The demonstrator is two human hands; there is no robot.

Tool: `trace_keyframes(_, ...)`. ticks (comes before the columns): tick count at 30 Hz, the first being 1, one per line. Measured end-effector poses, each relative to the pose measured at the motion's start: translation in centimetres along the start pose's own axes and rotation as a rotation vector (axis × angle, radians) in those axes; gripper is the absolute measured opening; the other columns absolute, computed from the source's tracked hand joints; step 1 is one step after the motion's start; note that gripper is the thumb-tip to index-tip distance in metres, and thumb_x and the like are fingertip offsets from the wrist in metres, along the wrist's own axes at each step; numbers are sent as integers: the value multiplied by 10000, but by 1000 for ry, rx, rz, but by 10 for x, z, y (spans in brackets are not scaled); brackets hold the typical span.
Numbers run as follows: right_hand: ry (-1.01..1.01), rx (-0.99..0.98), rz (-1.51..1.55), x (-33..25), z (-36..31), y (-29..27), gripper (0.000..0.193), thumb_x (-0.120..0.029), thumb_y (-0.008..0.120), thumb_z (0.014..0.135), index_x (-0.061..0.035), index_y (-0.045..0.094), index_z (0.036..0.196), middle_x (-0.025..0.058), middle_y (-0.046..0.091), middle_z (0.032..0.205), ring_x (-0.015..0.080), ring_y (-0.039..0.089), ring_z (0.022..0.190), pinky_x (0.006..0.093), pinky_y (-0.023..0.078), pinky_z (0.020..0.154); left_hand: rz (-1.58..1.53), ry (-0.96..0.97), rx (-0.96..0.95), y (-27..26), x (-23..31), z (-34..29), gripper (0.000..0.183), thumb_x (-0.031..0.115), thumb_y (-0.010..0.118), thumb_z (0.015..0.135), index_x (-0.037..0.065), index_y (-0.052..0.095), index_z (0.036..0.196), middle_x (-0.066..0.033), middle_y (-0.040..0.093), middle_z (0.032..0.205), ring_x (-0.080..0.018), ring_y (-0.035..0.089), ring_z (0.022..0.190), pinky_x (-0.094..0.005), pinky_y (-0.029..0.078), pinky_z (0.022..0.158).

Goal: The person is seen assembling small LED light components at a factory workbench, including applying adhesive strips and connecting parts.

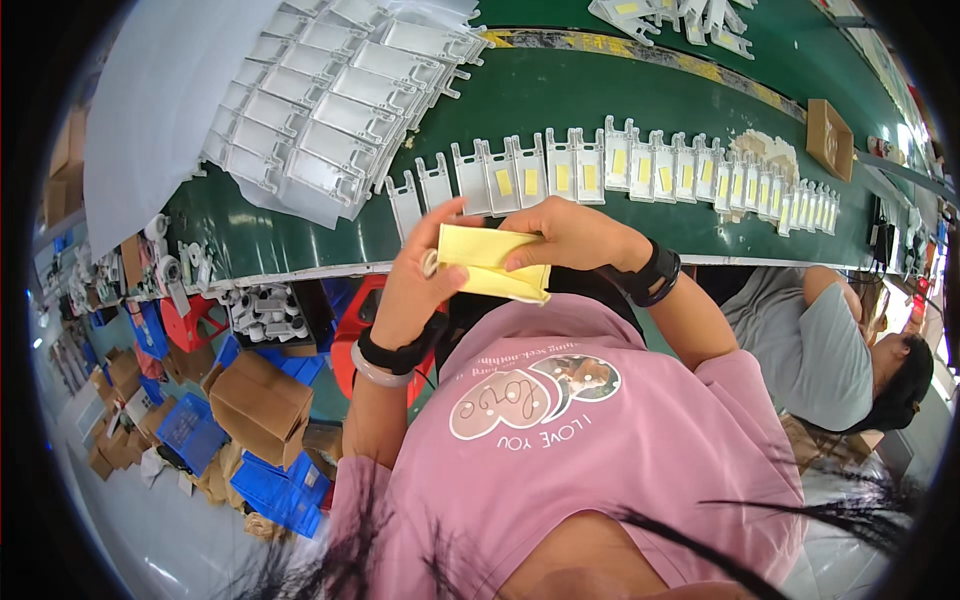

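In front of my chest, a yellow sheet (488,245) with a fold or slit across it is held between both hands. My left hand (420,275) grips its left end, thumb on the face turned to me; the fingers behind are slightly blurred. A small pale loop (431,263) shows by that palm. My right hand (575,235) is closed on the sheet's right side, thumb and fingers pinching it. Just beyond, a row of clear plastic plates (590,170) curves along the green table (560,95). Most bear a small yellow rectangle; the plates at the left end (404,205) show none.
Stacked clear plates (335,100) lie on white sheeting (150,110) at the far left. More plates (690,15) lie at the back. A cardboard box (829,140) stands right. Another person (810,340) sits at my right. Cartons (260,400), blue bins (285,490) and a red stool (355,340) are left.
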State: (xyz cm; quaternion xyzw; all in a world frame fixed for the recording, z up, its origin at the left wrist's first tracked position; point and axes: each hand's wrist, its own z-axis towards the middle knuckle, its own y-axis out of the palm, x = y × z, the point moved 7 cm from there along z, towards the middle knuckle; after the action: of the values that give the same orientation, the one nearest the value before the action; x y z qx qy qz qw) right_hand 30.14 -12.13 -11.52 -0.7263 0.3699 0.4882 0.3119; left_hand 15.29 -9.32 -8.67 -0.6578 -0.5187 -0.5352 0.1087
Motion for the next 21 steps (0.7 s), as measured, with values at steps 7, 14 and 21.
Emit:
trace_keyframes(7, 67, 153, 255, 24, -15, 4, 292, -135, 735, 822, -19, 603, 1055, 73, 662, 873, 122, 600, 793, 269, 473, 715, 329, -103, 218, -21, -27, -5, 227, 68, 655, 884, -16, 644, 1095, -60, 681, 954, -89, 630, 828, -219, 508, 737)
trace_keyframes(14, 123, 322, 367, 42, -27, 10, 244, -95, 724, 826, 11, 609, 1014, 50, 673, 837, 103, 614, 773, 247, 501, 720, 350, -13, 388, -30, -45, -17, 152, 118, 677, 884, -16, 653, 953, -12, 656, 804, -50, 582, 691, -196, 463, 620)
trace_keyframes(21, 86, 371, 154, 29, -27, 13, 154, -85, 753, 795, -13, 655, 889, 45, 676, 895, 115, 632, 790, 248, 512, 695, 427, -21, 473, -49, -52, -27, 174, 155, 693, 875, -14, 657, 899, 16, 629, 733, -25, 492, 643, -203, 416, 582)
